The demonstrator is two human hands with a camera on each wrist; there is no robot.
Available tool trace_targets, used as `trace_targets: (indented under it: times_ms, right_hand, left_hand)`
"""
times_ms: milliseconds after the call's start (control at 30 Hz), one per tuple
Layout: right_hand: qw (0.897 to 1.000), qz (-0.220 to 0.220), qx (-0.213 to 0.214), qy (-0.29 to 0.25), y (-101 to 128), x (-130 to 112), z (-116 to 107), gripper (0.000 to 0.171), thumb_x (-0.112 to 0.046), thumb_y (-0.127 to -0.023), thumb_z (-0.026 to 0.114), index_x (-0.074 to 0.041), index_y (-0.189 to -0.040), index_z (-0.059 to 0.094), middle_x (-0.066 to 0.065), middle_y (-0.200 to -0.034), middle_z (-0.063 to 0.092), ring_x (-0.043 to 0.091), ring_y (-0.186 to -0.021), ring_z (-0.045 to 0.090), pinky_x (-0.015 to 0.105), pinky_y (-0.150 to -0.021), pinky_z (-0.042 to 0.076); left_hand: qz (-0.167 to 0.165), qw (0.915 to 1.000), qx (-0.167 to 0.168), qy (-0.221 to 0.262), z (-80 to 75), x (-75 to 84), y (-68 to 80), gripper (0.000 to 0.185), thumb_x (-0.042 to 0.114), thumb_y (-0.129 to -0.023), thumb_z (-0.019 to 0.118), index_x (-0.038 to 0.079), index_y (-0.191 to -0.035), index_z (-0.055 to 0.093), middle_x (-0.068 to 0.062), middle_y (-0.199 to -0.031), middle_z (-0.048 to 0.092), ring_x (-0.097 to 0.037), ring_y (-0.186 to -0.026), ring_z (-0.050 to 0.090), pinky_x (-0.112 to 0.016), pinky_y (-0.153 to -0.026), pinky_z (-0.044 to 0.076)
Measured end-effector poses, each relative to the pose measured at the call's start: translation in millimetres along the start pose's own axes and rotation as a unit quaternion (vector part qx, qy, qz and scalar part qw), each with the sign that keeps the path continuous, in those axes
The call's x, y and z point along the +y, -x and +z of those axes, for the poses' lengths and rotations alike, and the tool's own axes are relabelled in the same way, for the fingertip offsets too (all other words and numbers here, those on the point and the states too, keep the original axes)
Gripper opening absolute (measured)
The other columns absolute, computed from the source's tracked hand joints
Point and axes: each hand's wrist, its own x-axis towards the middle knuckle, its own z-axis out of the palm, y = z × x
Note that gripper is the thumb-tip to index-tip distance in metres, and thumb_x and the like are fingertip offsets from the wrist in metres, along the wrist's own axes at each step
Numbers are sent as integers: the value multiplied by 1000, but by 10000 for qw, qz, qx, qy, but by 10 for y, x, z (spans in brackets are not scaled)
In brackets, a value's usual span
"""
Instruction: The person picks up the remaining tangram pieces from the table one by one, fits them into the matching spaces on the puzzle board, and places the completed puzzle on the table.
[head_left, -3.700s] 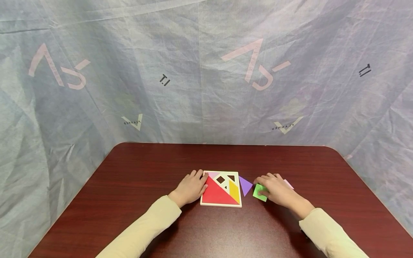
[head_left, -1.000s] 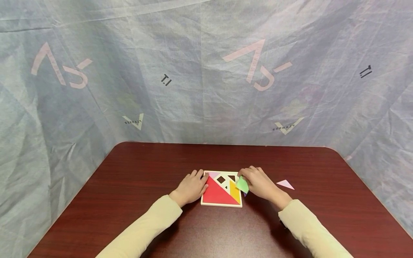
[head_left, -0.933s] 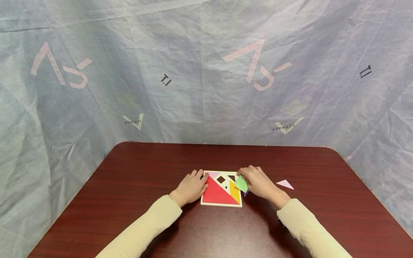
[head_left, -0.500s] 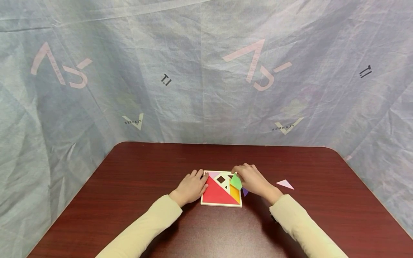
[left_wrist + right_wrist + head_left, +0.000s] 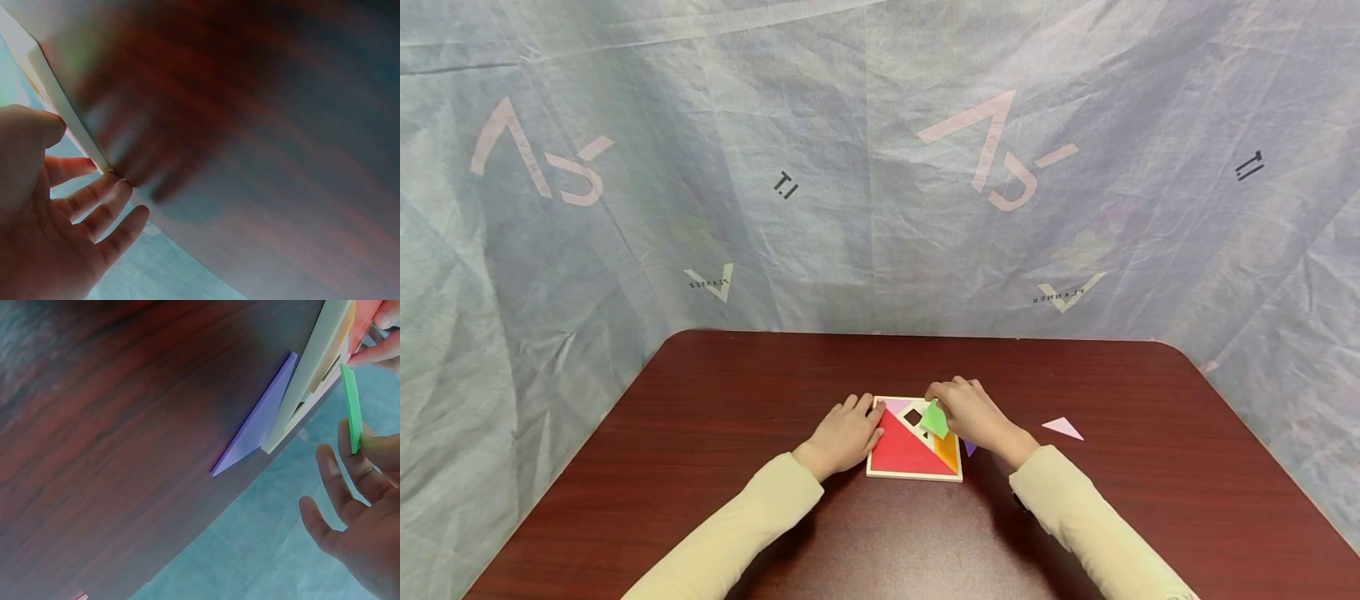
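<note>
- At the tray's left edge, the left hand (image 5: 842, 435) rests with relaxed fingers (image 5: 94, 203) against the puzzle tray (image 5: 913, 475), steadying it; best kept firm.
- Over the tray's upper right, the right hand (image 5: 972, 412) pinches the green piece (image 5: 936, 419), tilted; it likely needs levelling over the square gap (image 5: 913, 416).
- Mostly hidden under that wrist: the purple triangle (image 5: 259, 420). The pink triangle (image 5: 1062, 428) lies well apart.

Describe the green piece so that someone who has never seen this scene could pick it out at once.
On the dark red table sits a square puzzle tray. The right hand pinches the green piece tilted above the tray's far right part. It is the only green piece and the only one lifted.
</note>
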Motion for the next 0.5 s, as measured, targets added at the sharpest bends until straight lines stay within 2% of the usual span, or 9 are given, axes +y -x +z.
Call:
trace_targets:
  times_ms: [333, 500]
  right_hand:
    - [9997, 219, -64, -48, -94, -36, 43, 23, 2, -84, 53, -11, -98, 66, 1, -94, 68, 21, -86, 54, 45, -82, 39]
    - [9997, 240, -105, -20, -137, -66, 64, 22, 2, -83, 54, -11, -97, 66, 1, -90, 68, 20, -83, 53, 45, -80, 39]
  left_hand:
    - [-30, 10000, -20, 31, 3, -1, 0, 44, 35, -94, 45, 11, -131, 50, -10, -121, 49, -25, -104, 48, -37, -84, 46]
    - [30, 9999, 134, 20, 14, -4, 2, 43, 34, -93, 47, 10, -128, 52, -11, -118, 50, -25, -101, 50, -37, -81, 47]
